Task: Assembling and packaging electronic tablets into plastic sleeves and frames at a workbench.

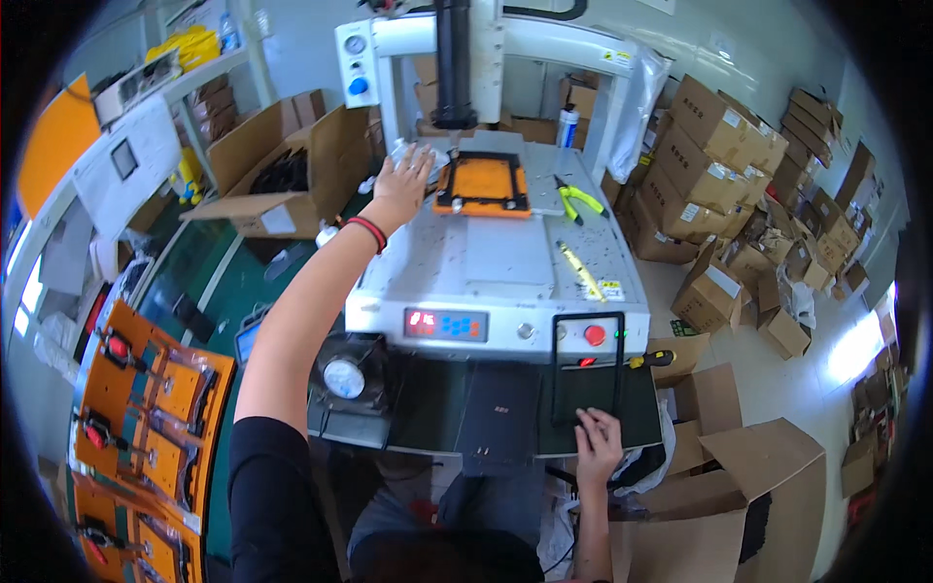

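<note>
Head view shows us leaning over a grey benchtop machine [496,262] with a white gantry. Our left hand [403,180] is stretched far out to the machine's back left corner, fingers spread and unclenched, resting on a small clear piece [398,151] whose shape we cannot make out. Just to the right of that hand, touching or nearly so, lies the orange fixture plate [483,185] with its black rectangular frame; it sits flat on the machine deck under the gantry column, its long axis running left to right across the deck. The left hand is by far the nearer of the two.

Our right hand [598,442] is down at the machine's front edge, fingers curled loosely on the foot of a thin black frame [588,364] standing before the control panel. Green-handled pliers [581,199] lie on the deck right of the plate, handles pointing away to the right.
</note>
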Demonstrator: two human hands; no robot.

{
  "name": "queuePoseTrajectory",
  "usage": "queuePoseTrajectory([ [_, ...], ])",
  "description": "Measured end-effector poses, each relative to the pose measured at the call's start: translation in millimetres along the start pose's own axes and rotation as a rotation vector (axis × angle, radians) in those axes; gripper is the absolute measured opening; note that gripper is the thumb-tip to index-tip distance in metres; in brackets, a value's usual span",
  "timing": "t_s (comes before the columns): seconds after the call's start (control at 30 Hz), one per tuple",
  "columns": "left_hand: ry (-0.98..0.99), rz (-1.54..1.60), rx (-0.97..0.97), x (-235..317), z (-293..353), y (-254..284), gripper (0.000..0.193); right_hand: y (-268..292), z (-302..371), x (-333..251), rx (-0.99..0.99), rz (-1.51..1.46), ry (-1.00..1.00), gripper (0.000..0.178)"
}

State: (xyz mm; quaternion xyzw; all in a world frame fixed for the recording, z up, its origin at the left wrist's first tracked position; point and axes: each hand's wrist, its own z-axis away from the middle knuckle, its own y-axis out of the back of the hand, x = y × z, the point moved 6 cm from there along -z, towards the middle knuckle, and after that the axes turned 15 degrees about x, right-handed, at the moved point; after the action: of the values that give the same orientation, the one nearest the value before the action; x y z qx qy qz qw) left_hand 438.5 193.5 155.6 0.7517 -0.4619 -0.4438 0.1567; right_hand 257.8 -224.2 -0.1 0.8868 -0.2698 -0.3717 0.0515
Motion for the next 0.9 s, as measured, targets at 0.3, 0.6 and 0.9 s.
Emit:
queuePoseTrajectory([
  [0.3, 0.180, 0.041, -0.372, -10.9, -22.0, -81.5, 0.047, -4.0, -2.4, 6.1, -0.049, -0.017, -0.020, 0.031],
  [0.6, 0.502, 0.431, -0.458, -32.7, -45.8, -98.5, 0.045, -3.2, -3.2, 9.0, -0.049, 0.016, -0.009, 0.033],
  [0.9, 0.640, 1.281, 0.360, -129.1, -55.2, -82.4, 0.042, -8.7, -3.5, 3.1, -0.065, -0.026, -0.026, 0.033],
])
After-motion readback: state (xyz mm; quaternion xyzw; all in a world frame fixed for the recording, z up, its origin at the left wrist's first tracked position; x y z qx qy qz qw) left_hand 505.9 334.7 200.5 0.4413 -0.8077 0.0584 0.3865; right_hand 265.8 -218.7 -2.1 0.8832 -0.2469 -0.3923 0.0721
